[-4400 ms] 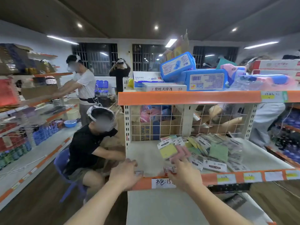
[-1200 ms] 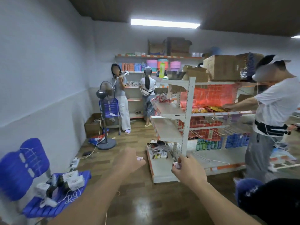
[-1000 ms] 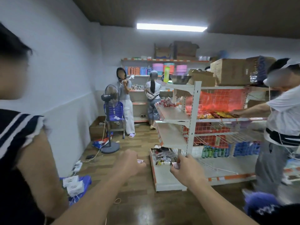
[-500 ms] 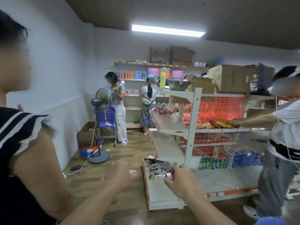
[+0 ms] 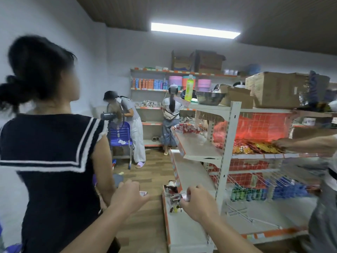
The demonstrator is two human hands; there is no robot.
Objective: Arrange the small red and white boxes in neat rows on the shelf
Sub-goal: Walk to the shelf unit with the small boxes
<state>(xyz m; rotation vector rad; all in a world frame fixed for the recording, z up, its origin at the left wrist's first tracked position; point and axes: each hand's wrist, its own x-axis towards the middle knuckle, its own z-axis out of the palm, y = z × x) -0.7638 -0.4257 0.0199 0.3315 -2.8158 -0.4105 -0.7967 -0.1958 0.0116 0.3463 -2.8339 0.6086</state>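
My left hand [image 5: 127,196] pinches a small red-and-white box [image 5: 143,193]; my right hand [image 5: 198,205] pinches a second box [image 5: 185,197] by the bottom shelf [image 5: 182,234], which holds loose packets [image 5: 173,198]. A person [image 5: 51,161] crowds my left, leaving a floor strip [image 5: 145,179] along the shelf's edge

Matt white metal shelf [image 5: 197,147]; wood-plank floor [image 5: 151,172] (slightly glossy).

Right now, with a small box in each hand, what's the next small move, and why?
Probably lower the right hand toward the bottom shelf and set its red and white box beside the loose pile there. Both it and the left hand, which pinches a second box, hang in the air off the shelf, and a person in a navy top stands close on the left.
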